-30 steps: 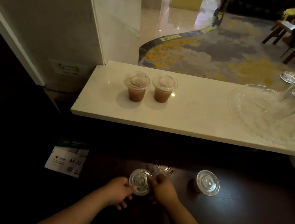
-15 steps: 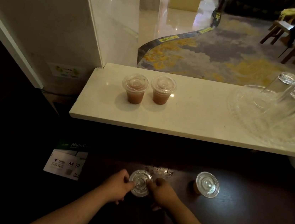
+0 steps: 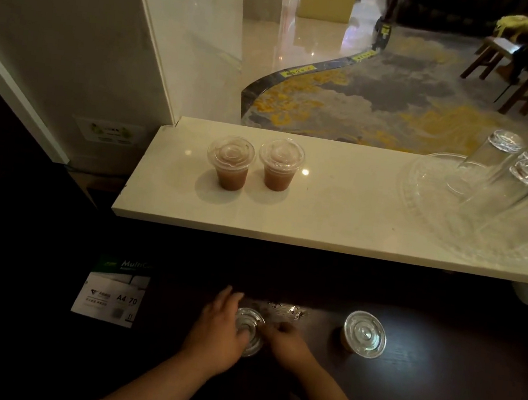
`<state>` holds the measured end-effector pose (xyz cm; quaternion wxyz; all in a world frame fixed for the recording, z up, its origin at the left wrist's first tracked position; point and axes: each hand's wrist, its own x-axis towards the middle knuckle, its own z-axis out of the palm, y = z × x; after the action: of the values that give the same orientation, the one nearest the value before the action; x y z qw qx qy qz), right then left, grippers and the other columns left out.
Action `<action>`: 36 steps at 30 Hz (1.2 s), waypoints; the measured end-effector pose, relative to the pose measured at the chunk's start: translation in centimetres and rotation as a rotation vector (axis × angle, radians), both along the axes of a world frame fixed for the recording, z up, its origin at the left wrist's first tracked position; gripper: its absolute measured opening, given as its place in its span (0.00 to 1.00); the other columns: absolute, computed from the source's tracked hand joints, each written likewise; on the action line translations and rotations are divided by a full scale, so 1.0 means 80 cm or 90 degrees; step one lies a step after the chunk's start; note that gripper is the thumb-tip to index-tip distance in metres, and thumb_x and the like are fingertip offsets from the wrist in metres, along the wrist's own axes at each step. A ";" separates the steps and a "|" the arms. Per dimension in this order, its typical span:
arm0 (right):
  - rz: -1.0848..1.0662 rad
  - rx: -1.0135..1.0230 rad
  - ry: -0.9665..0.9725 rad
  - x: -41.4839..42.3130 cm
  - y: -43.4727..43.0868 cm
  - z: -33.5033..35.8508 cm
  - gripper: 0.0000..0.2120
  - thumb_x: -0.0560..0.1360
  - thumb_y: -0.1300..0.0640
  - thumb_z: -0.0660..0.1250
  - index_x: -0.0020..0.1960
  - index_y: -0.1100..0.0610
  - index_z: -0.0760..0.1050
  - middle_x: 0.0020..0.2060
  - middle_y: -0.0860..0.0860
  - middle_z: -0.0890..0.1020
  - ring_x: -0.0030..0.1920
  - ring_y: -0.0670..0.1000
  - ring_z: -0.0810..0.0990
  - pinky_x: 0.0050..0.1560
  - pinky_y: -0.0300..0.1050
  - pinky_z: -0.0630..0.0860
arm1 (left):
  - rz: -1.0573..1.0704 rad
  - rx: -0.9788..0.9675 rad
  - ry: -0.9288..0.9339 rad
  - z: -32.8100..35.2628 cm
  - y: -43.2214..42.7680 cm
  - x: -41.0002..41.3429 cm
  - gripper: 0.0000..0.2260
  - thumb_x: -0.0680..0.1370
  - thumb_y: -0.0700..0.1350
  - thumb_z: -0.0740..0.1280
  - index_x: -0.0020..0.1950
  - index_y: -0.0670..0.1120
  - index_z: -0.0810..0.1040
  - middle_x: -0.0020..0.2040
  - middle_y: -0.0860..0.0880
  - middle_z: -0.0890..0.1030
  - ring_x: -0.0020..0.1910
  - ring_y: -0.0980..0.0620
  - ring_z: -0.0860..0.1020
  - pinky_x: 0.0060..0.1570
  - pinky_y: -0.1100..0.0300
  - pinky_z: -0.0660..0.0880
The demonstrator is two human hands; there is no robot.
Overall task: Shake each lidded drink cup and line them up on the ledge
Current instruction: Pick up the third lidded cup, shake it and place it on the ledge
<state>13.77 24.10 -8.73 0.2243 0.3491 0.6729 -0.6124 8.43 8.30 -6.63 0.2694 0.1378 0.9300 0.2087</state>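
Observation:
Two lidded cups of brown drink, one (image 3: 231, 162) and the other (image 3: 280, 165), stand side by side on the pale stone ledge (image 3: 320, 220). On the dark counter below, a clear-lidded cup (image 3: 249, 329) sits between my hands. My left hand (image 3: 218, 330) lies over its left side with fingers spread across the lid. My right hand (image 3: 285, 338) grips its right side. Another lidded cup (image 3: 363, 334) stands alone further right on the counter.
A clear glass tray (image 3: 429, 200) with several upturned glasses (image 3: 504, 182) fills the ledge's right end. A pack of A4 paper (image 3: 111, 294) lies left of my hands. Small wet spots (image 3: 285, 309) glint just behind the held cup.
My left hand has slid up over the cup's lid with its fingers spread, and the cup looks tilted. The right hand stays on the cup's right side.

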 end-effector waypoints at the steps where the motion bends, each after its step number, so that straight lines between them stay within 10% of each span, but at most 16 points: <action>1: -0.041 -0.050 -0.011 0.002 0.001 0.001 0.09 0.81 0.55 0.65 0.46 0.57 0.80 0.37 0.50 0.84 0.36 0.45 0.81 0.34 0.30 0.75 | -0.064 -0.018 0.020 0.004 0.014 0.002 0.36 0.80 0.58 0.65 0.85 0.54 0.53 0.87 0.50 0.48 0.84 0.43 0.55 0.79 0.49 0.60; 6: -0.251 -0.392 -0.033 0.017 -0.009 -0.009 0.22 0.85 0.51 0.52 0.62 0.63 0.79 0.48 0.59 0.88 0.42 0.54 0.88 0.38 0.44 0.82 | -0.238 -0.216 0.006 -0.020 0.048 0.015 0.41 0.79 0.66 0.61 0.85 0.59 0.41 0.85 0.48 0.32 0.84 0.36 0.38 0.81 0.34 0.46; 10: -0.295 -0.390 -0.063 0.020 -0.006 -0.014 0.21 0.84 0.52 0.52 0.52 0.63 0.79 0.31 0.56 0.82 0.28 0.51 0.79 0.29 0.42 0.76 | -0.241 -0.207 0.007 -0.018 0.049 0.005 0.36 0.80 0.60 0.65 0.84 0.59 0.51 0.86 0.45 0.46 0.82 0.36 0.52 0.77 0.39 0.62; 13: -0.257 -0.360 -0.074 0.016 -0.002 -0.006 0.19 0.83 0.48 0.54 0.49 0.59 0.79 0.34 0.55 0.81 0.32 0.52 0.77 0.35 0.44 0.75 | -0.137 -0.058 0.018 -0.001 0.040 -0.008 0.29 0.75 0.53 0.71 0.75 0.59 0.68 0.75 0.50 0.67 0.71 0.44 0.69 0.69 0.53 0.72; 19: -0.153 -0.431 0.036 -0.017 0.039 0.104 0.24 0.80 0.43 0.63 0.63 0.63 0.80 0.43 0.61 0.84 0.33 0.56 0.83 0.33 0.47 0.83 | 0.056 0.358 -0.058 0.106 0.039 -0.042 0.23 0.68 0.57 0.76 0.60 0.69 0.74 0.66 0.55 0.77 0.61 0.61 0.78 0.60 0.66 0.74; 22: -0.138 -0.394 0.195 -0.039 0.058 0.201 0.19 0.80 0.51 0.66 0.64 0.64 0.78 0.44 0.61 0.84 0.31 0.54 0.82 0.31 0.43 0.82 | 0.089 0.461 -0.091 0.192 0.038 -0.064 0.26 0.68 0.68 0.74 0.64 0.70 0.73 0.65 0.59 0.77 0.62 0.58 0.80 0.66 0.54 0.78; 27: -0.059 -0.253 0.459 -0.055 0.073 0.344 0.17 0.77 0.64 0.69 0.65 0.62 0.74 0.54 0.61 0.83 0.49 0.61 0.84 0.46 0.53 0.84 | 0.124 0.591 -0.319 0.325 0.032 -0.095 0.26 0.74 0.67 0.70 0.65 0.52 0.80 0.56 0.40 0.85 0.41 0.43 0.85 0.38 0.51 0.84; 33: -0.058 -0.193 0.508 -0.058 0.078 0.429 0.17 0.77 0.57 0.70 0.64 0.62 0.77 0.50 0.65 0.82 0.39 0.61 0.81 0.43 0.54 0.81 | 0.006 0.703 -0.269 0.407 0.018 -0.109 0.30 0.70 0.44 0.81 0.70 0.59 0.77 0.70 0.44 0.79 0.65 0.36 0.82 0.65 0.38 0.79; 36: -0.042 -0.188 0.562 -0.054 0.079 0.442 0.16 0.77 0.64 0.70 0.65 0.61 0.77 0.59 0.68 0.80 0.45 0.62 0.82 0.48 0.55 0.80 | 0.025 0.663 -0.199 0.429 0.022 -0.101 0.25 0.72 0.58 0.79 0.67 0.62 0.77 0.62 0.45 0.85 0.60 0.38 0.85 0.66 0.37 0.77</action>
<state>9.43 30.40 26.59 -0.0560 0.0405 0.5981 -0.7985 0.38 10.06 27.70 0.2968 0.2028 0.6550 0.6646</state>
